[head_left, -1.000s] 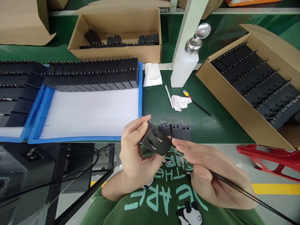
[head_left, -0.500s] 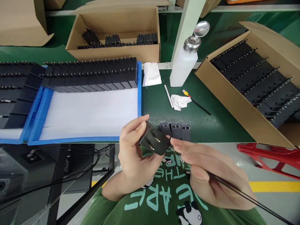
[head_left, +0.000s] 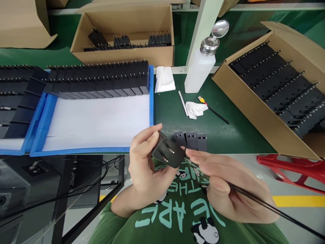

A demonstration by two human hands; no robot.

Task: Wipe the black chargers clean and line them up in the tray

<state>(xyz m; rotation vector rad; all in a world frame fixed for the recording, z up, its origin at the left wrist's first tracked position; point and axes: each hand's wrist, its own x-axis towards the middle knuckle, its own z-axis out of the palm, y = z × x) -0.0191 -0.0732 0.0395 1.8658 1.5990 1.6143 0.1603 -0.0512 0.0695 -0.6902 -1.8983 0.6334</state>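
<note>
My left hand point(head_left: 146, 171) was closed around a black adapter point(head_left: 168, 153), fingers on one side and thumb underneath, its two metal pins turned up towards me. I had it tilted just off the near edge of the table point(head_left: 241, 139), in front of my green shirt point(head_left: 165, 217). My right hand point(head_left: 236, 186) was folded narrow, with a thin black cord point(head_left: 291, 218) pinched inside it and trailing off to my lower right; its fingertips were at the adapter's right edge, and I couldn't tell whether the cord joined it there. Just beyond, three more adapters point(head_left: 191, 140) sat side by side near the table edge. Farther in lay a crumpled white cloth point(head_left: 195, 110), a white pen-like tool point(head_left: 182, 101) touching it, and a cable with a yellow plug point(head_left: 201, 99). Behind them stood a white bottle point(head_left: 199, 73), its metal cap flipped up, with a folded white cloth point(head_left: 164, 79) to its left. To my left, a blue tray point(head_left: 151, 108) held adapters packed in rows along its far side, pins up, and another filled tray was beside it. A carton point(head_left: 127, 57) behind and an angled box point(head_left: 256, 113) on my right held more. A red stool point(head_left: 291, 169) stood below the box.
</note>
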